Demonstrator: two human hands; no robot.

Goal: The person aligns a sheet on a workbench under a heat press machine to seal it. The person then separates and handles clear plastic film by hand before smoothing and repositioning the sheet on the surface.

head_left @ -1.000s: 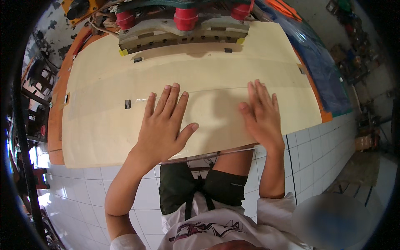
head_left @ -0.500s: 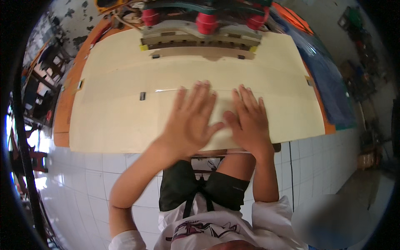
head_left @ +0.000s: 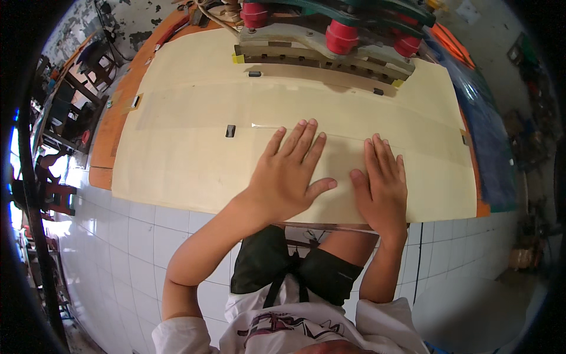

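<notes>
My left hand [head_left: 284, 177] lies flat on a cream-coloured sheet [head_left: 177, 159] that covers the table, its fingers stretched forward and its thumb out to the right. To its right, my right hand [head_left: 384, 187] is also flat, palm down, with the fingers close together and the thumb apart. A thin shiny edge [head_left: 262, 125], like that of clear plastic film, runs across near my fingertips; how far the film reaches under my palms I cannot make out. Left of my left fingertips sits a small black block [head_left: 230, 131]. Neither hand grips anything.
Beyond my hands stands a machine with a metal bar [head_left: 318, 64], red round mounts [head_left: 342, 38] and a green frame [head_left: 306, 13]. Two more small dark blocks, one at the left [head_left: 254, 74], lie before it. Blue plastic sheeting [head_left: 489, 130] hangs along the table's right side.
The whole view has shifted and tilted, so the table and machine appear further right. Both hands stay flat, and the gap between my thumbs has widened a little.
</notes>
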